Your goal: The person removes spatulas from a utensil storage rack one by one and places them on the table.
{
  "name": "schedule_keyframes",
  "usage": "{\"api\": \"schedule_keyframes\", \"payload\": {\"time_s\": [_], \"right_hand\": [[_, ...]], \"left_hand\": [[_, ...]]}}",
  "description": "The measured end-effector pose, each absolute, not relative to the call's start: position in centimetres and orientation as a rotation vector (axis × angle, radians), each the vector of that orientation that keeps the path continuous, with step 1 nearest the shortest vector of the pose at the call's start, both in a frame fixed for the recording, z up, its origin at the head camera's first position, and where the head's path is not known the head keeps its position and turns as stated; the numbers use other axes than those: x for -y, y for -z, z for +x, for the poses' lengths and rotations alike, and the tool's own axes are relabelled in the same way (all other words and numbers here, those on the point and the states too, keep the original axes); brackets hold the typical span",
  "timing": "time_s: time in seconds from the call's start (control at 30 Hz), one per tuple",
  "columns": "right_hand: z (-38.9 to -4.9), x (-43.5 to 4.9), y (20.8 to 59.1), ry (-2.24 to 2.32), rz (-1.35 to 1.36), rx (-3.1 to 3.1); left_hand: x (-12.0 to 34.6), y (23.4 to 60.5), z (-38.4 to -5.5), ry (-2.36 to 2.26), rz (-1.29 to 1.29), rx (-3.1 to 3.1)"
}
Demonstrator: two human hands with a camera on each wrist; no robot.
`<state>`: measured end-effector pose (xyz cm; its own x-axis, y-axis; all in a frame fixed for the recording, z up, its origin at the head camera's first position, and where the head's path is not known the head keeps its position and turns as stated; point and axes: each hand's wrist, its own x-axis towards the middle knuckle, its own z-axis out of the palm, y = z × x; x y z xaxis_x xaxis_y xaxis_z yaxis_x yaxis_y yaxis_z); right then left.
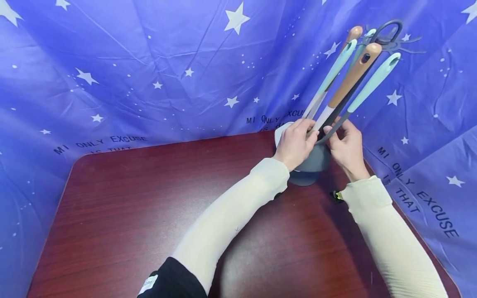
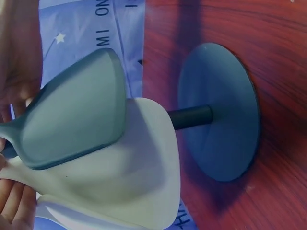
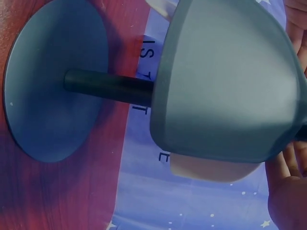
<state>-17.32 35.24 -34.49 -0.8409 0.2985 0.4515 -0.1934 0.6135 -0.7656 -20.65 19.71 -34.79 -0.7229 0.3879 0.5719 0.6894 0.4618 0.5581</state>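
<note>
A utensil stand with a round dark base (image 2: 218,112) and a hooked top (image 1: 391,43) carries several kitchen utensils. My left hand (image 1: 296,142) grips around the neck of a white turner (image 2: 148,182), whose handle (image 1: 355,74) is brown. My right hand (image 1: 348,147) pinches the neck of a grey turner (image 3: 225,86) with a mint handle (image 1: 374,82). The grey blade hangs in front of the white one and overlaps it in the left wrist view. Both hands are side by side just above the blades, with some fingertips hidden behind the necks.
Other utensils with mint handles (image 1: 337,66) and another brown handle (image 1: 354,33) hang on the stand's far side. It stands on a reddish-brown table (image 1: 149,207) near the back right corner. A blue star-patterned curtain (image 1: 167,62) encloses the table behind and at the sides.
</note>
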Motion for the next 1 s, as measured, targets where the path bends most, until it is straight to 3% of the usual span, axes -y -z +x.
{"api": "schedule_keyframes", "payload": {"time_s": [0.47,1.0], "right_hand": [[-17.5,-34.1,35.0,-1.186,-0.08,2.265],[-15.5,-29.8,32.2,-1.173,-0.049,2.257]], "left_hand": [[-18.9,35.2,-20.7,1.127,-0.904,2.305],[-17.5,35.6,-21.1,1.172,-0.91,2.211]]}}
